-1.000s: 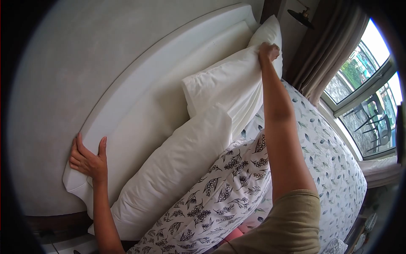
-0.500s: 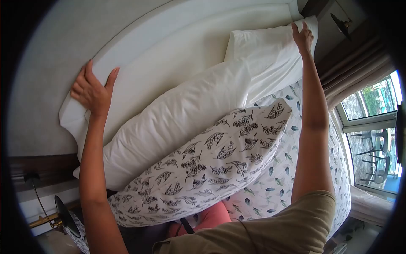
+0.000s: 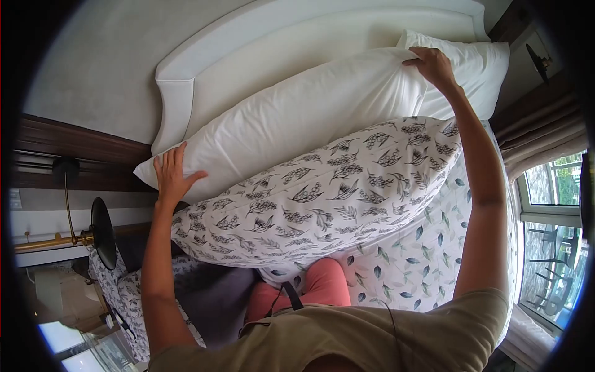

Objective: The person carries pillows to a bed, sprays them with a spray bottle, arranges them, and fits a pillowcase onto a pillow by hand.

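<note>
My left hand (image 3: 173, 175) rests on the left end of a long white pillow (image 3: 279, 127), its fingers spread. At that pillow's upper right corner my right hand (image 3: 432, 66) grips the fabric, thumb and fingers closed on it. Partly behind it, at the right, lies another white pillow (image 3: 480, 71). A pillow with black plant prints (image 3: 328, 192) lies in front of the long white one, across the bed, touched by neither hand.
A cream headboard (image 3: 248, 43) curves behind the pillows. The leaf-print sheet (image 3: 396, 266) covers the bed. At the left is a wall lamp with a black shade (image 3: 103, 233). Curtains (image 3: 542, 127) and a window (image 3: 551, 242) are on the right.
My left hand has moved from the headboard down to the left end of the long pillow. My right hand has left the far pillow and taken hold of the long one's right corner.
</note>
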Available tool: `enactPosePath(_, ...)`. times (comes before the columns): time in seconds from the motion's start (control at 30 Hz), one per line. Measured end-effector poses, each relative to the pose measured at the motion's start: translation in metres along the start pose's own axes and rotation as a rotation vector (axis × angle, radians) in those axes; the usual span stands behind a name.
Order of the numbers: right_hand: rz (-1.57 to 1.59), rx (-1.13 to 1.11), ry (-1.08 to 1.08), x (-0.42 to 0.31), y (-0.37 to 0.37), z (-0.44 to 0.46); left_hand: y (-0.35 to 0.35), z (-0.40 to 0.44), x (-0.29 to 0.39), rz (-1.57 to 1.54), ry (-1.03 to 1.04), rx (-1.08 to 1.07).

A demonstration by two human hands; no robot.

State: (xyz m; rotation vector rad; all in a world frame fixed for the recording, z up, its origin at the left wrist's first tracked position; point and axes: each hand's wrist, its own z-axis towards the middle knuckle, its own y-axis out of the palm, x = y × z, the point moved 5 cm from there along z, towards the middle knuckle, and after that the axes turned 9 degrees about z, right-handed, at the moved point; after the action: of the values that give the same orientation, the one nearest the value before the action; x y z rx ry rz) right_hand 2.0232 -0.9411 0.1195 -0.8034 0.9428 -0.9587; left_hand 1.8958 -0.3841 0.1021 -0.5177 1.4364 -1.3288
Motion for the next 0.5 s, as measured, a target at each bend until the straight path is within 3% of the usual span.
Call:
enactPosePath(0.07,-0.028,0.012,0.069,0.01,0.014,0.005,0.026,-0.008,-0.033,-0.071,-0.197,-0.07)
enactPosePath(0.1,-0.085,-0.008,0.106,0.024,0.024,0.008,0.029,-0.003,-0.037,-0.208,-0.174,0.104)
enactPosePath(0.2,-0.165,0.081,0.198,0.034,-0.002,0.013,-0.014,0.016,-0.028,-0.228,-0.136,0.295)
enactPosePath(0.33,-0.104,0.148,0.246,0.048,-0.03,0.014,-0.024,0.002,-0.021,-0.266,-0.11,0.177)
enactPosePath(0.37,-0.104,0.067,0.213,0.051,-0.019,0.013,-0.016,-0.004,-0.016,-0.227,-0.107,0.125)
enactPosePath(0.43,0.03,-0.118,0.277,0.044,-0.021,-0.007,-0.024,-0.015,-0.01,-0.187,-0.102,0.212)
enactPosePath(0.47,0.019,-0.112,0.304,0.046,-0.031,-0.019,-0.027,-0.019,-0.009,-0.142,-0.112,0.288)
enactPosePath(0.5,0.057,0.051,0.243,0.047,-0.049,-0.028,-0.042,-0.026,-0.005,-0.182,-0.145,0.295)
